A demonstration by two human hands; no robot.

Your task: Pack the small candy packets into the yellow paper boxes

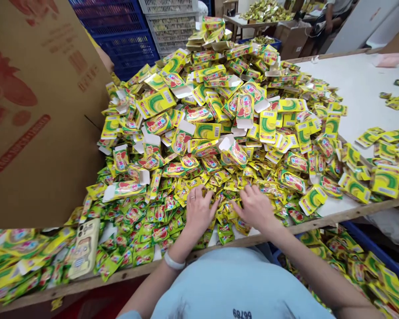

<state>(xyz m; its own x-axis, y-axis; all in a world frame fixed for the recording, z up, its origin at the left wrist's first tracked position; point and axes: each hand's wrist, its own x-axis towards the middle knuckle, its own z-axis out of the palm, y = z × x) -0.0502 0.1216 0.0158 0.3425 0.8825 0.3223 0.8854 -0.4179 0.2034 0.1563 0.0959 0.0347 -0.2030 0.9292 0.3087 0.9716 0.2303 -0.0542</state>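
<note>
Ur L hand (199, 207) & R hand (256, 207) r palm-down, fingers bent into the sm yellow packets (226, 209) on the bench (344, 82), nr the box pile (208, 130); can't tell if either's gripping any tbh.

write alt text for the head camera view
A person's bare left hand and right hand touch small shiny yellow and green packets on a white tabletop. Behind them rises a heap of yellow and green cardboard boxes, many with open flaps. At left are a large brown cardboard carton and a cream cartoon-decorated phone.
</note>
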